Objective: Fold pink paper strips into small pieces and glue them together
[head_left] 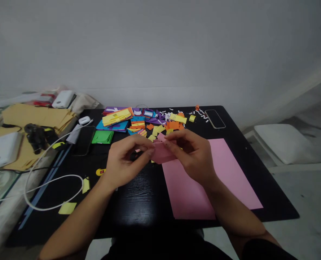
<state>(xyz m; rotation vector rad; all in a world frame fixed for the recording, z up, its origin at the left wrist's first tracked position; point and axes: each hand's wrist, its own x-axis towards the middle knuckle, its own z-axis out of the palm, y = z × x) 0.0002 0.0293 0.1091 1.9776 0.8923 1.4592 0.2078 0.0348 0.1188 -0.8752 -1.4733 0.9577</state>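
A small folded pink paper (162,153) is held up between my two hands above the middle of the black table. My left hand (128,159) pinches its left edge between thumb and fingers. On the other side, my right hand (191,153) grips the top right part with thumb and forefinger. Below my right wrist lies a large pink sheet (231,169), flat on the table. Just behind the hands are scattered yellow and orange paper pieces (174,125). Green folded papers (102,137) lie to the left of them.
Stacked yellow strips (116,117) and blue sheets are at the back left. A phone (215,119) lies at the back right, another dark phone (84,140) at the left. A white cable (68,176) loops near a yellow cutter (100,172). A white stool (283,144) stands right.
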